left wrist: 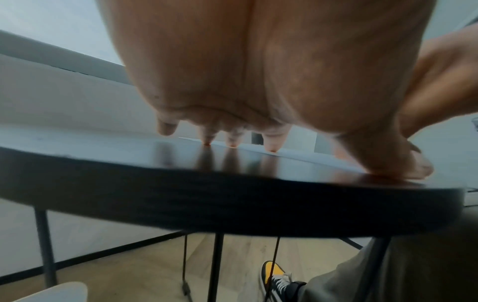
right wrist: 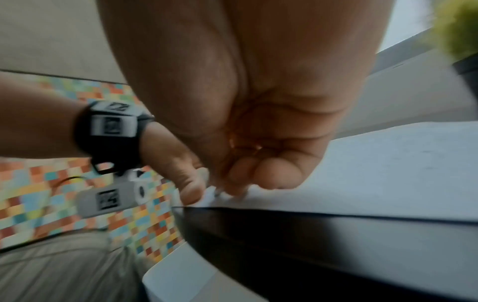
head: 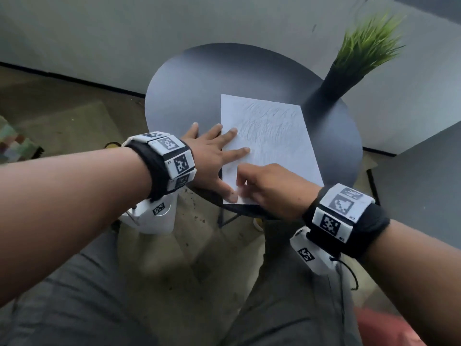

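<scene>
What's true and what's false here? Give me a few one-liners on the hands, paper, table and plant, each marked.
1. The left hand lies flat, fingers spread, across the left edge of the paper. True.
2. The paper is blank. False: grey scribbles cover much of it.
3. The right hand has its fingers curled at the paper's near corner. True.
4. The plant stands on the floor. False: it stands on the table, by the paper's far right corner.
5. The table is square. False: its top is round and dark.
</scene>
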The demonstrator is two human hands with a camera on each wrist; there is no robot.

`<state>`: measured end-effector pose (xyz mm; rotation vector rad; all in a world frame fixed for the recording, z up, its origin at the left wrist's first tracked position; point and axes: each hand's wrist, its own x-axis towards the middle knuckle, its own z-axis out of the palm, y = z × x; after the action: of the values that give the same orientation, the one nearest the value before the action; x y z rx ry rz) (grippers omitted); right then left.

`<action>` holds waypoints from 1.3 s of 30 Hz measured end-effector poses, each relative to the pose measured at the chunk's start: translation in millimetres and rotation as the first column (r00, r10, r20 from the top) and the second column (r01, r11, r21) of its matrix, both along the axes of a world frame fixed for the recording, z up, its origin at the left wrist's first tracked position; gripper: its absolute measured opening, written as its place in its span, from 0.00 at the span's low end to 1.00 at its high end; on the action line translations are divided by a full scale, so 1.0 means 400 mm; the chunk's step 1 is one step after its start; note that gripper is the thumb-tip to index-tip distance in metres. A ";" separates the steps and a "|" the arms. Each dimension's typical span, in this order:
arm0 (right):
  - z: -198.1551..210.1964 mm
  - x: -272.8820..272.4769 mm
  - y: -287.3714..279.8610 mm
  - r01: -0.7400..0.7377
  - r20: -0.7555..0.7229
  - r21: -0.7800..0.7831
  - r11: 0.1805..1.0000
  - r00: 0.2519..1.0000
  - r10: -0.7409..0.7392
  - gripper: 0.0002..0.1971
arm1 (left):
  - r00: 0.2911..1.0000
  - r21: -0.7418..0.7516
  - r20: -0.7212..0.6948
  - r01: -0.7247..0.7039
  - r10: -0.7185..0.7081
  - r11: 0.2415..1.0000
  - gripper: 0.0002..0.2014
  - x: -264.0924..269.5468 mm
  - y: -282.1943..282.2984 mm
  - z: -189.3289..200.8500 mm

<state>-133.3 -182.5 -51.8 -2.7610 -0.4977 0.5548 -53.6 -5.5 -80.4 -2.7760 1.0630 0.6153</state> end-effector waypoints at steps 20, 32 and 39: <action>-0.003 0.023 0.038 -0.039 0.016 -0.029 0.999 0.999 0.040 0.07 | 0.999 0.003 -0.028 0.029 -0.029 1.000 0.62 0.007 0.003 -0.010; 0.003 0.038 -0.016 0.036 -0.001 -0.050 0.998 0.999 -0.036 0.03 | 1.000 0.038 -0.021 0.011 -0.010 0.999 0.63 0.005 -0.009 -0.002; -0.017 -0.034 0.025 -0.080 0.012 0.022 0.997 0.997 0.080 0.03 | 1.000 0.083 -0.014 0.009 -0.008 0.996 0.64 0.003 -0.014 -0.001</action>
<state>-147.0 -172.5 -58.7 -2.7344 -0.6161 0.5495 -52.5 -11.2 -80.9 -2.6987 1.0266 0.6632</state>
